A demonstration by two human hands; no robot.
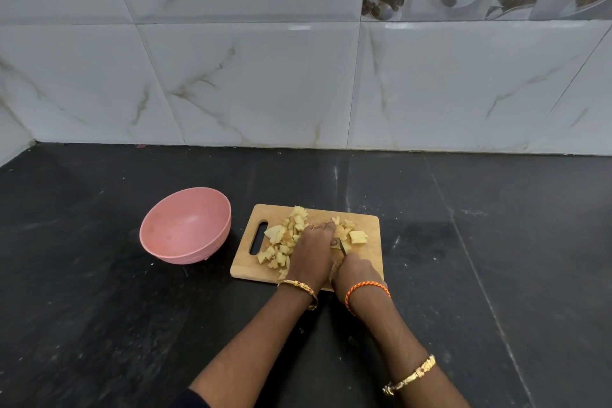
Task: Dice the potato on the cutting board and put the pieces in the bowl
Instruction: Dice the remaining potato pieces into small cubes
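The dicing is looking well advanced, though nothing is lying in the pink bowl [185, 230] yet; it is sitting on the dark bench [99, 308] just beside the left end of the wooden cutting board [246, 267], and its inside is showing bare. A heap of cut potato pieces [281, 242] is lying across the left and middle of the board, reaching toward its far edge. The left hand [313, 250] is pressing down on the uncut remainder of the potato [341, 232], its fingers curled over it so that little of it is showing. The right hand [356, 270] is gripping the handle of a knife [342, 248], fingers closed round it, with only a short stretch of blade showing between the two hands, close against the left fingertips. A few larger chunks [358, 237] are lying to the right of the blade and probably need further cuts. By my judgement the cutting is nearing its end, while the whole transfer into the bowl is still waiting to be done.
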